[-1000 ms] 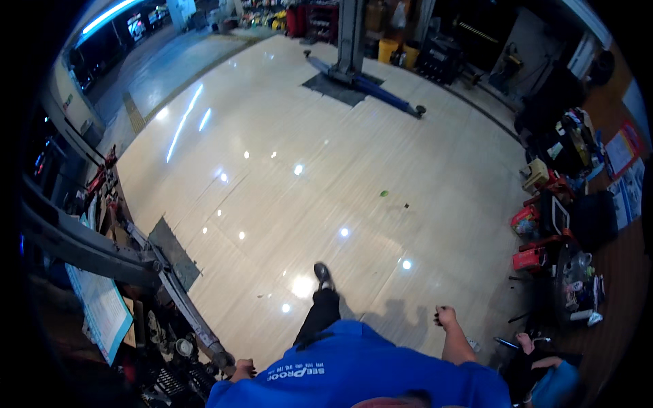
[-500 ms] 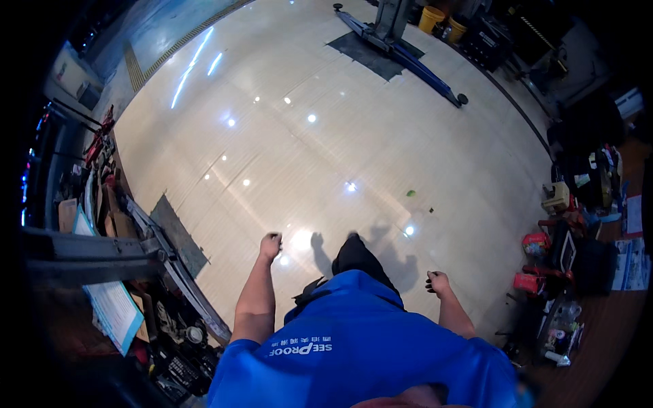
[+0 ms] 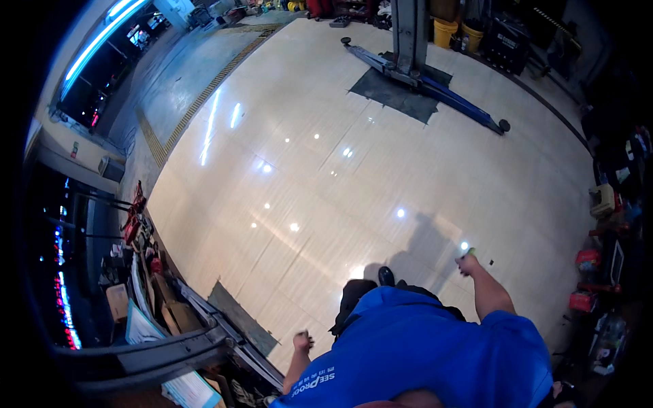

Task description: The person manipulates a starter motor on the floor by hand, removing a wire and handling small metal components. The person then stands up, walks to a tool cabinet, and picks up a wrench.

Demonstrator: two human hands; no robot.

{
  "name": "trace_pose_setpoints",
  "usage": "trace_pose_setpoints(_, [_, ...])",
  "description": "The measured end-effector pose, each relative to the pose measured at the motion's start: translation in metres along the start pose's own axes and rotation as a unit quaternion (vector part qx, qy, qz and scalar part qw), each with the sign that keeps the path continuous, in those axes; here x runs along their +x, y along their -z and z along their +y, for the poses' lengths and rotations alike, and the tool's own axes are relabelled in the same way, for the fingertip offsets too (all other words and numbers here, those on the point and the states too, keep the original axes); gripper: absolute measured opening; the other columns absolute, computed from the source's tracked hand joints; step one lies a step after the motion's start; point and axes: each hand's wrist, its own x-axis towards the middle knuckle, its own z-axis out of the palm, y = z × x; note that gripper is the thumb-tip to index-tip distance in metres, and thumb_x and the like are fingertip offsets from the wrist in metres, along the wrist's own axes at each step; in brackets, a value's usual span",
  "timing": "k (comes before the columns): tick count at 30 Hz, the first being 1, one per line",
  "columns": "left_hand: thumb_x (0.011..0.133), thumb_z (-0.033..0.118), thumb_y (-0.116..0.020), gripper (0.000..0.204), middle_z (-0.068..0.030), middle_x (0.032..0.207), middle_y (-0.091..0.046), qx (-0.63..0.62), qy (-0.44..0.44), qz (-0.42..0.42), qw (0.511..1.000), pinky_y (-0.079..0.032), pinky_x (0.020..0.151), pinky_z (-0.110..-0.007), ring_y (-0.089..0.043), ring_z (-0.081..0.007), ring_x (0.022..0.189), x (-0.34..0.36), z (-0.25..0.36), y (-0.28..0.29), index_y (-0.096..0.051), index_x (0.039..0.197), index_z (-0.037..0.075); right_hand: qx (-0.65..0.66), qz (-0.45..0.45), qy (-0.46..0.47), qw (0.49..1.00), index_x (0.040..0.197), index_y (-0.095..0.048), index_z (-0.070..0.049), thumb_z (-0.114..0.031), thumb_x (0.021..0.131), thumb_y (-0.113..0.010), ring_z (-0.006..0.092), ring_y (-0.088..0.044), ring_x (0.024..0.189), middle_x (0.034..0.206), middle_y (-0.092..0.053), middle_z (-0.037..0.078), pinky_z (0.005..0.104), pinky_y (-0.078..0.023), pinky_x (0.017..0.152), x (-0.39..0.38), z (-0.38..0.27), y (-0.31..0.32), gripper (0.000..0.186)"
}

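My left hand (image 3: pixel 303 341) hangs low beside my blue shirt, over the pale floor. Its fingers are loosely curled, and nothing shows in them. Reaching forward on the other side is my right hand (image 3: pixel 466 264), its fingers curled in with no object visible. Just beyond that hand, in line with its knuckles, a small green scrap (image 3: pixel 471 251) shows against the floor; the two look apart, with the scrap partly covered. One dark shoe (image 3: pixel 386 275) pokes out ahead of my shirt. A small dark bit (image 3: pixel 491 262) lies right of my right hand.
A vehicle lift post (image 3: pixel 409 41) with low arms (image 3: pixel 462 105) stands far ahead. Another lift arm (image 3: pixel 149 357) crosses at near left, beside cardboard and clutter. Yellow buckets (image 3: pixel 445 32) stand at the back. Red containers (image 3: pixel 583 300) line the right. A floor grate (image 3: pixel 197 102) runs far left.
My view has turned and tilted up, so the far floor and doorway now show. My right arm has swung forward and my left hand back. A foot has come into view.
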Motion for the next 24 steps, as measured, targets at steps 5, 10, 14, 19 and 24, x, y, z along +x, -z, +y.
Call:
trace_pose_setpoints(5, [0.091,0.028,-0.054,0.024,-0.0109,0.071,-0.058,-0.11,0.14,0.031,0.984,-0.044,0.043,-0.035,-0.057,-0.0215,0.053,0.006,0.067,0.014,-0.054,0.093,0.004,0.061,0.011,0.118,0.991,0.1,-0.062,0.0,-0.032,0.087,-0.058,0.0189,-0.062,0.06,0.081,-0.063,0.01,0.033,-0.052,0.05,0.059,-0.218,0.029,0.035])
trace_pose_setpoints(10, [0.091,0.026,-0.055,0.021,-0.0081,0.065,-0.056,-0.108,0.134,-0.006,0.985,-0.043,0.042,-0.034,-0.054,-0.0198,0.05,0.084,0.19,-0.008,-0.055,0.083,0.007,0.079,0.012,0.137,0.987,0.095,-0.063,0.001,-0.033,0.087,-0.059,0.0192,-0.062,0.058,0.076,-0.063,0.011,0.0339,-0.052,0.049,0.113,-0.363,0.028,0.035])
trace_pose_setpoints(14, [0.09,0.025,-0.056,0.023,-0.0059,0.06,-0.054,-0.062,0.074,-0.042,0.994,-0.041,0.041,-0.034,-0.052,-0.0184,0.048,0.169,0.346,-0.021,-0.055,0.074,0.009,0.003,-0.067,0.006,0.998,0.103,-0.06,0.005,-0.034,0.087,-0.059,0.0225,-0.064,0.064,0.084,-0.065,0.013,0.0363,-0.054,0.051,0.151,-0.407,0.034,0.042])
trace_pose_setpoints(19, [0.089,0.027,-0.056,0.026,-0.0035,0.057,-0.052,0.085,-0.194,-0.1,0.972,-0.037,0.038,-0.028,-0.05,-0.0138,0.045,0.326,0.618,-0.009,-0.055,0.07,0.009,0.115,-0.008,0.018,0.993,0.101,-0.059,0.006,-0.032,0.088,-0.057,0.024,-0.065,0.067,0.085,-0.064,0.015,0.0369,-0.054,0.053,0.182,-0.487,0.048,0.041])
trace_pose_setpoints(24, [0.091,0.031,-0.054,0.037,-0.0086,0.082,-0.06,0.069,-0.305,-0.054,0.948,-0.045,0.049,-0.029,-0.058,-0.0167,0.062,0.358,0.911,-0.095,-0.052,0.115,0.003,0.092,-0.025,-0.062,0.993,0.091,-0.06,0.006,-0.034,0.088,-0.056,0.0241,-0.065,0.063,0.082,-0.064,0.016,0.0375,-0.053,0.051,0.233,-0.534,0.063,0.04])
